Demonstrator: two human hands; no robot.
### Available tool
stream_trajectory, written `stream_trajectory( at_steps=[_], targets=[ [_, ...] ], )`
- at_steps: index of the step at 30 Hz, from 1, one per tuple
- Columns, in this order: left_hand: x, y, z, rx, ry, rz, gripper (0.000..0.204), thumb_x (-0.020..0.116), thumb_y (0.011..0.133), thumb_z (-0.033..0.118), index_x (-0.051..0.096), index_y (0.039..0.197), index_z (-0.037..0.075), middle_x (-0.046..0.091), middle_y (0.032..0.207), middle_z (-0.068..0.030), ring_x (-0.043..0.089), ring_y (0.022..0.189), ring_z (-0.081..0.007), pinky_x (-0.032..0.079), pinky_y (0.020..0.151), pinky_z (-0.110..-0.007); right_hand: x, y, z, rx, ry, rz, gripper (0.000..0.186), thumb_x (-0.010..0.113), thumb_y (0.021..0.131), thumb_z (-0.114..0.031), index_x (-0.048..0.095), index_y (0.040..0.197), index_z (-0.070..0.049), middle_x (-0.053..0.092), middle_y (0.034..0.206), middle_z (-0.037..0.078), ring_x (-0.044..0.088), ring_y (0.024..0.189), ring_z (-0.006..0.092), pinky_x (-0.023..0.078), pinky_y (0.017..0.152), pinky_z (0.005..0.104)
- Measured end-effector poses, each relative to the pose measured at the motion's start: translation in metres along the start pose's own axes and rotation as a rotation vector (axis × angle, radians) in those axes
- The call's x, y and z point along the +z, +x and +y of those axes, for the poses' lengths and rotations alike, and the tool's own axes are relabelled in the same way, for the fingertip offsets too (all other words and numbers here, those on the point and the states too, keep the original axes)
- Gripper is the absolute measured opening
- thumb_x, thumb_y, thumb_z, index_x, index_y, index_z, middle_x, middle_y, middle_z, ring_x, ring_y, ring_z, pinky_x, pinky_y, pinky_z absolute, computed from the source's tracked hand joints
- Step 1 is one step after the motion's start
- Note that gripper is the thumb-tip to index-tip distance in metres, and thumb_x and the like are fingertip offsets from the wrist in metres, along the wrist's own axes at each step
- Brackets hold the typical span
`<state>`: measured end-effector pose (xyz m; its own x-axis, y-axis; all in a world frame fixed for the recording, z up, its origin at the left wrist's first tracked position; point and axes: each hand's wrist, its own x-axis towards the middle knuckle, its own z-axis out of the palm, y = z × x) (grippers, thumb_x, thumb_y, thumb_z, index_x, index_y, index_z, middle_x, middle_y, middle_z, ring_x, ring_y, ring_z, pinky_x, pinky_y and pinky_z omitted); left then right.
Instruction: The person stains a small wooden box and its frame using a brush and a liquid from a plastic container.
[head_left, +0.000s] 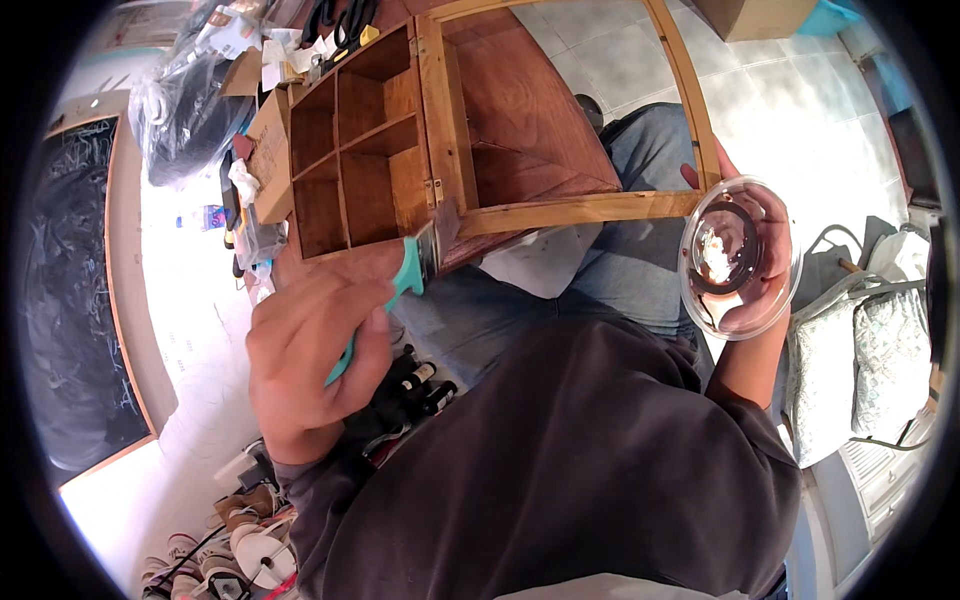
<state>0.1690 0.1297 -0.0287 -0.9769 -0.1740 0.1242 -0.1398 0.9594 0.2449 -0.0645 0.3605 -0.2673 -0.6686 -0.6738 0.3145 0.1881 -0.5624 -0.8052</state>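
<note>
My left hand [315, 345] is closed around the teal handle of a flat paintbrush [411, 270]. The bristles reach the lower edge of a brown wooden box [378, 150] divided into several compartments; I cannot tell if they press on it. A hinged wooden frame [575, 212], an open rectangle, swings out from the box's right side. My right hand [772, 245] holds a clear plastic cup [742, 328] with some dark brown residue or liquid inside. Fingers of that hand also show behind the frame's lower right corner.
The box rests on a reddish-brown wooden table [530, 100]. A cardboard box [268, 150], plastic bags and clutter lie left of it. A blackboard [80, 300] stands at far left. Shoes [220, 570] and bottles lie below; a cushioned chair [885, 360] is at right.
</note>
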Motion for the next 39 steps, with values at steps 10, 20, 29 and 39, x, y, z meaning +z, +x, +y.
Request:
stream_trajectory(
  at_steps=[10, 20, 29, 39],
  targets=[
    [0.001, 0.01, 0.016, 0.06, 0.111, 0.062, 0.013, 0.065, 0.074, -0.009, 0.068, 0.086, -0.005, 0.066, 0.073, -0.014, 0.06, 0.058, -0.0262, 0.048, 0.057, -0.032, -0.014, 0.0, -0.001, -0.093, -0.052, -0.077, 0.078, 0.083, 0.078, -0.037, 0.049, 0.14, -0.004, 0.042, 0.151, 0.035, 0.041, 0.144, 0.0439, 0.042, 0.114, 0.0516],
    [-0.003, 0.014, 0.012, 0.033, 0.111, 0.069, 0.014, 0.066, 0.074, -0.01, 0.066, 0.087, -0.006, 0.068, 0.078, -0.0161, 0.065, 0.065, -0.0319, 0.052, 0.058, -0.034, -0.013, -0.005, 0.003, -0.06, 0.065, -0.033, 0.072, 0.08, 0.08, -0.035, 0.052, 0.14, -0.006, 0.04, 0.153, 0.035, 0.051, 0.137, 0.0389, 0.048, 0.108, 0.0413],
    [0.002, 0.011, 0.006, -0.027, 0.145, 0.096, 0.008, 0.064, 0.08, -0.006, 0.068, 0.087, -0.005, 0.067, 0.075, -0.0157, 0.063, 0.06, -0.0271, 0.049, 0.058, -0.032, -0.013, -0.006, 0.003, 0.004, 0.163, 0.011, 0.051, 0.068, 0.093, -0.026, 0.056, 0.137, -0.005, 0.04, 0.154, 0.033, 0.055, 0.133, 0.0345, 0.051, 0.105, 0.0373],
    [0.011, 0.017, 0.002, -0.038, 0.154, 0.08, 0.014, 0.064, 0.074, -0.009, 0.069, 0.087, -0.005, 0.069, 0.076, -0.015, 0.065, 0.062, -0.0293, 0.052, 0.059, -0.034, -0.014, -0.001, -0.003, -0.059, 0.086, -0.086, 0.072, 0.083, 0.078, -0.027, 0.054, 0.139, -0.003, 0.042, 0.153, 0.033, 0.058, 0.13, 0.0305, 0.053, 0.102, 0.0348]
  ],
)
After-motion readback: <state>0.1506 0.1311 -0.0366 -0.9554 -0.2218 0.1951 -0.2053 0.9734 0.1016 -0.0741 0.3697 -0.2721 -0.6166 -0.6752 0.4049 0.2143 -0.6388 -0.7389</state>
